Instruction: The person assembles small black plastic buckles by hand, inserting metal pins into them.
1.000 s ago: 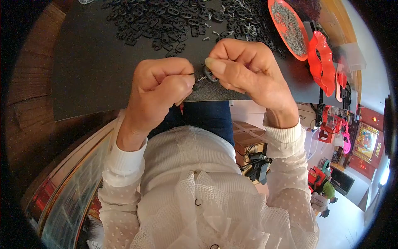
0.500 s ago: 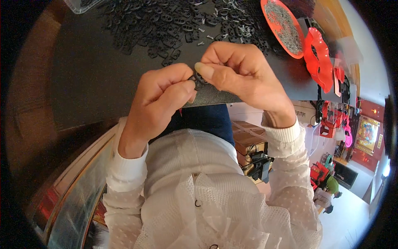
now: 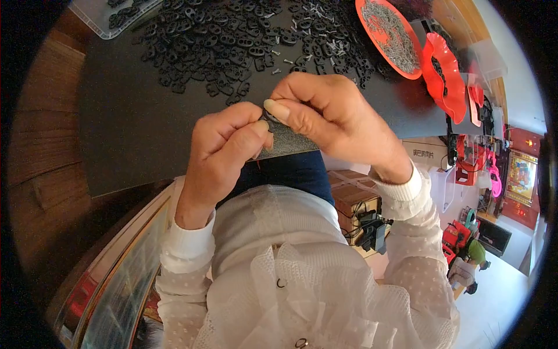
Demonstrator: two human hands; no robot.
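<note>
Above the near edge of the black tabletop (image 3: 116, 145), my two hands meet. Between their fingertips is a small black plastic piece (image 3: 272, 120), mostly hidden by the fingers. My left hand (image 3: 224, 148) is closed in a pinch on it, thumb against the curled forefinger. From the other side, my right hand (image 3: 328, 113) pinches at the same spot, its thumb pointing left; whether a second tiny part is in it cannot be made out. Just beyond lies a spread of black two-holed plastic pieces (image 3: 215, 43), which look like cord locks, with small silver springs (image 3: 288, 61) scattered among them.
An orange-red plate (image 3: 372, 36) of silver springs stands at the far right, beside a wavy-rimmed red dish (image 3: 447, 102). A clear plastic tub (image 3: 104, 26) sits far left. Cardboard boxes (image 3: 354, 189) stand below the table. Other people (image 3: 465, 270) are in the right background.
The view has shifted slightly, so more of the pile and the clear tub shows. Both hands stay together in the same pinch, the right thumb slightly closer to the left fingers.
</note>
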